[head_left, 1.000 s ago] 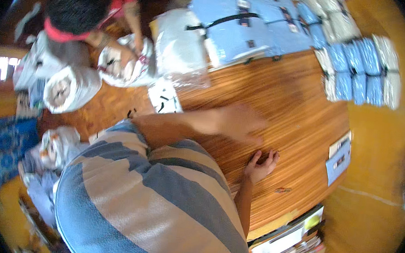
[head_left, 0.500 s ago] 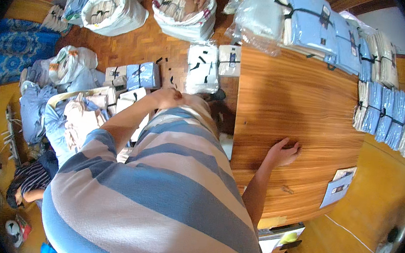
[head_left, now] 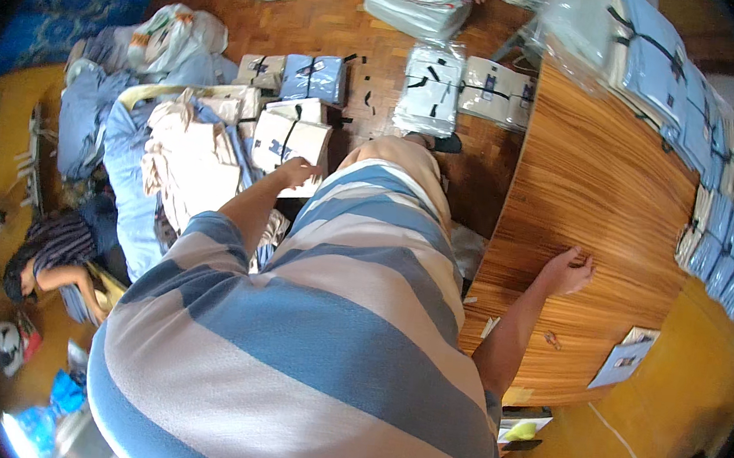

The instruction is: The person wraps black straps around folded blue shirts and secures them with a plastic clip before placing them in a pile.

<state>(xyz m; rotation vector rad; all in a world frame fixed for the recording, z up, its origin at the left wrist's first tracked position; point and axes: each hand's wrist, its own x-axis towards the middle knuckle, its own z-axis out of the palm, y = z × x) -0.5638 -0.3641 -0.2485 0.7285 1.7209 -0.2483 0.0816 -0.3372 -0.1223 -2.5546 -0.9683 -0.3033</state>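
Note:
My left hand [head_left: 300, 172] is by the lower edge of a beige folded garment bundle [head_left: 291, 140] with a black strap; I cannot tell whether it touches. Its fingers are loosely spread and hold nothing visible. Left of that bundle lies a loose heap of cream and beige cloth [head_left: 193, 150]. Over the wooden tabletop [head_left: 604, 194] my right hand [head_left: 568, 272] hangs with loosely bent fingers, apart from one another, and nothing in them. A small pair of scissors-like handles [head_left: 552, 340] lies near my right wrist.
Strapped light-blue bundles [head_left: 662, 59] line the table's far right side, with more bundles [head_left: 724, 241] beyond. On the floor ahead are a plastic-wrapped white bundle [head_left: 430, 89], blue bundle [head_left: 313, 78] and white sack [head_left: 415, 8] with another person's hand. A person [head_left: 63, 262] bends at left.
My view has swung to the left, so the scene sits further right and higher. My left hand has moved from in front of my body to the beige bundle. My right hand remains over the table.

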